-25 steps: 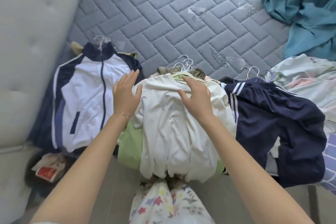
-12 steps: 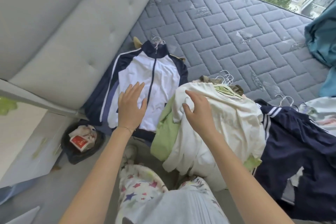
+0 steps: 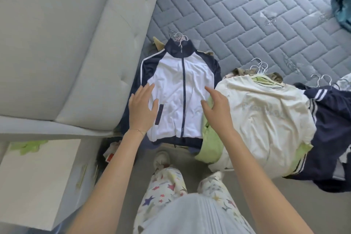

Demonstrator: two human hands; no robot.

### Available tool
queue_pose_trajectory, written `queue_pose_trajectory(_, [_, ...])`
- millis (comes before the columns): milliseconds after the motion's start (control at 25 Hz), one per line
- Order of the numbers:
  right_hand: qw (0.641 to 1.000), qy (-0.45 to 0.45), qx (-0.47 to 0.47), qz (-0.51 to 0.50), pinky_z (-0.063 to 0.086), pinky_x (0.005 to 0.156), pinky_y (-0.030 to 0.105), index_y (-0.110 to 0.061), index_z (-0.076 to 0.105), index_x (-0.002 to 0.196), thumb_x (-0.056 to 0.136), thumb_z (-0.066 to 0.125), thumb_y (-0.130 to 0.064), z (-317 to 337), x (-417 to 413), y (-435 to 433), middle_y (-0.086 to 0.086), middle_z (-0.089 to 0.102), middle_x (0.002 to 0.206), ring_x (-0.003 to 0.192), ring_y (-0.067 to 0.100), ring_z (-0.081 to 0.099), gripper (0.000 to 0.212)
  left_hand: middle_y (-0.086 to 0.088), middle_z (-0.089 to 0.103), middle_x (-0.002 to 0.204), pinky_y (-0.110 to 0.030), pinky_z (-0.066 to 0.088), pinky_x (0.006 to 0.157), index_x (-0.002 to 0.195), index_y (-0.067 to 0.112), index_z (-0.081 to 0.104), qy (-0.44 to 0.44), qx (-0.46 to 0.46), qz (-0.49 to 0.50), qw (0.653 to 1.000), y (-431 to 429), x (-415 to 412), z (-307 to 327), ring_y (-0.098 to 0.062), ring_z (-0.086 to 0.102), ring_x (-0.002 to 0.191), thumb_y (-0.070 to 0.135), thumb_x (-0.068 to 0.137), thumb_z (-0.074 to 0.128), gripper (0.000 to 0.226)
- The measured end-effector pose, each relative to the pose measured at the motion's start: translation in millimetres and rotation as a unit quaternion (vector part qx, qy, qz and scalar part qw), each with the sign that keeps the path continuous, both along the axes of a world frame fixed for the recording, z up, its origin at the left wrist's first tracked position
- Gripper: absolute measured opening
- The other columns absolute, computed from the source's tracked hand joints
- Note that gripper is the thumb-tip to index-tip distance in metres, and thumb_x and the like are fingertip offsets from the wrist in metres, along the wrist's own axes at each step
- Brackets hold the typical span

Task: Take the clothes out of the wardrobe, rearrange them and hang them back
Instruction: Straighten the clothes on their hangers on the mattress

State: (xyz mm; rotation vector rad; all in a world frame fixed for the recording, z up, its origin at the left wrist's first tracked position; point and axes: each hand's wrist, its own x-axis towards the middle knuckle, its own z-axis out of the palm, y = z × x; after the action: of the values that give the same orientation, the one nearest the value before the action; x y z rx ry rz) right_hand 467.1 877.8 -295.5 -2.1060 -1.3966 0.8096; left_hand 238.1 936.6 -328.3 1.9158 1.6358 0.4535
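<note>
L hand (image 3: 142, 108) & R hand (image 3: 216, 108) both splayed flat, gripping nothing. R has just left the cream tee pile (image 3: 266, 119) and joined L over the white/navy jacket (image 3: 180, 89), so prob. jacket gets sorted next. Contact w/ fabric: can't tell. Jacket lies at 12 o'clock on mattress (image 3: 247, 15). Cream pile at 3, navy trousers (image 3: 330, 129) beyond.

Forearms (image 3: 106, 186) bare, thin gold chain bracelet (image 3: 139, 130) at six o'clock of left hand (image 3: 142, 108), pale pleated top (image 3: 191, 213), cream trousers (image 3: 163, 186) printed with multicoloured stars, pale shoe (image 3: 161, 158).
</note>
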Motion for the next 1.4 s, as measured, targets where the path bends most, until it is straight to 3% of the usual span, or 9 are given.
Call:
queue_pose_trajectory(560, [0.999, -0.013, -0.048, 0.004, 0.033, 0.111, 0.036, -0.015, 0.044, 0.143, 0.096, 0.054, -0.017, -79.5, 36.9, 125.4, 0.003, 0.049, 0.143, 0.134, 0.023, 0.040, 0.048, -0.001, 0.037, 0.153, -0.045, 0.020, 0.118, 0.146, 0.018, 0.039, -0.010, -0.029, -0.002, 1.000, 142.3, 37.7, -74.8, -0.021, 0.027, 0.144, 0.022, 0.099, 0.049, 0.049])
queue_pose_trajectory(920, [0.995, -0.076, -0.058, 0.035, 0.032, 0.112, 0.041, -0.011, 0.042, 0.145, 0.096, 0.056, -0.018, -227.6, 67.6, 244.2, 0.006, 0.046, 0.146, 0.136, 0.026, 0.038, 0.051, 0.002, 0.033, 0.154, -0.045, 0.012, 0.120, 0.149, 0.019, 0.032, 0.008, -0.053, -0.027, 0.998, 239.0, 66.8, -232.8, -0.019, 0.021, 0.146, 0.024, 0.099, 0.050, 0.054])
queue_pose_trajectory(1120, [0.989, -0.111, -0.082, 0.044, 0.022, 0.116, 0.040, -0.016, 0.035, 0.149, 0.096, 0.055, -0.025, -325.1, 81.4, 304.2, 0.006, 0.035, 0.154, 0.143, 0.025, 0.028, 0.057, 0.005, 0.025, 0.158, -0.044, 0.005, 0.120, 0.151, 0.023, 0.026, 0.042, -0.033, -0.047, 0.997, 290.8, 75.7, -328.2, -0.016, 0.014, 0.148, 0.030, 0.098, 0.049, 0.058])
queue_pose_trajectory(1240, [0.987, -0.141, -0.069, 0.045, 0.010, 0.119, 0.047, -0.021, 0.029, 0.151, 0.096, 0.054, -0.036, -363.9, 91.9, 335.8, 0.004, 0.025, 0.159, 0.147, 0.022, 0.019, 0.062, 0.002, 0.023, 0.159, -0.043, 0.005, 0.119, 0.152, 0.021, 0.025, 0.067, 0.017, -0.053, 0.996, 323.7, 88.3, -363.1, -0.019, 0.013, 0.148, 0.031, 0.098, 0.050, 0.061])
queue_pose_trajectory(1400, [0.982, -0.170, -0.064, 0.048, 0.002, 0.119, 0.051, -0.024, 0.025, 0.152, 0.094, 0.051, -0.052, -397.6, 100.4, 363.7, -0.001, 0.020, 0.161, 0.148, 0.018, 0.014, 0.070, -0.003, 0.037, 0.151, -0.047, 0.007, 0.118, 0.149, 0.019, 0.033, 0.057, 0.060, -0.035, 0.996, 352.6, 103.0, -389.0, -0.023, 0.028, 0.142, 0.030, 0.098, 0.049, 0.054])
